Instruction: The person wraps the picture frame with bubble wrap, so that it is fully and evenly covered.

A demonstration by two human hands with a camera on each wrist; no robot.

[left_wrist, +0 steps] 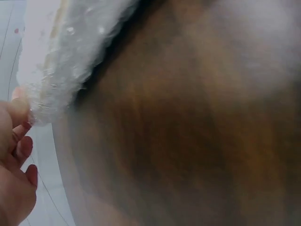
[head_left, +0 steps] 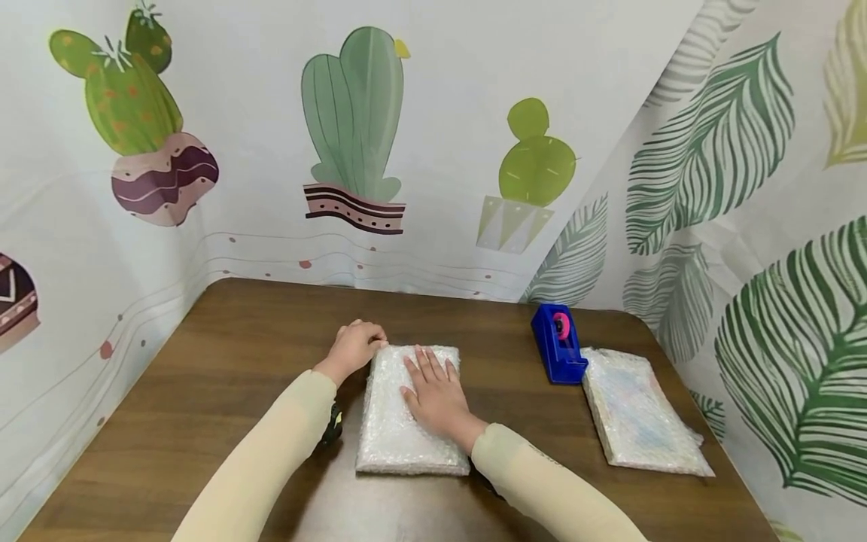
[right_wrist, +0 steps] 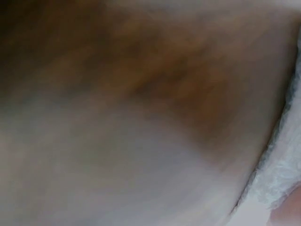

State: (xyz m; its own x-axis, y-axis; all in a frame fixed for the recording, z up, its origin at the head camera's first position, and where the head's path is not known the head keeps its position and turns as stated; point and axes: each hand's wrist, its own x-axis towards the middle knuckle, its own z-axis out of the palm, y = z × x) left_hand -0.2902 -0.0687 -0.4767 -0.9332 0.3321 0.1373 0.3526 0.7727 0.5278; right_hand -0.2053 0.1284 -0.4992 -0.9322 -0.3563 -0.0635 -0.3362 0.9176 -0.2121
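Bubble-wrapped parcel (head_left: 412, 421) lies lengthwise away from me on the counter (head_left: 203, 406); my right hand (head_left: 436, 391) presses flat on top, my left hand (head_left: 354, 348) pinches its far-left corner.

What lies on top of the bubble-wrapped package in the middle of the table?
The right hand rests flat on the bubble-wrapped package, while the left hand grips its far corner. The wrap hides what is inside.
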